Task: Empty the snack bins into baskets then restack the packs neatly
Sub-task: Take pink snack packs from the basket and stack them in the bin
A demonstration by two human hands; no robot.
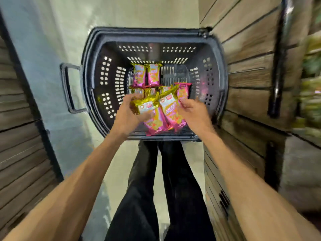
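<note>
Head view, looking down; motion blur throughout. Dark perforated basket sits on the pale floor, its loop handle out at 9 o'clock. Left hand is over the near half of the basket, its fingers curled round the gold-foil end of the left pack, which lies tilted, its top toward 9 o'clock. Right hand is at 4 o'clock from the basket centre, fingers bent and pinching the right edge of the right pack; exact finger placement is smeared. The two held packs touch each other at the middle. Packs are pink with gold foil ends and a pale blue band carrying small red logo patches; the lettering is too blurred to read and no brand name is legible. On the basket floor a rear pair of packs lies side by side, touching, at 12 o'clock; a red-edged pack lies at 3 o'clock, and more packs sit partly hidden beneath the hands. Slatted wooden panels flank the aisle at 3 and 9 o'clock. Black trousers show at 6 o'clock.
</note>
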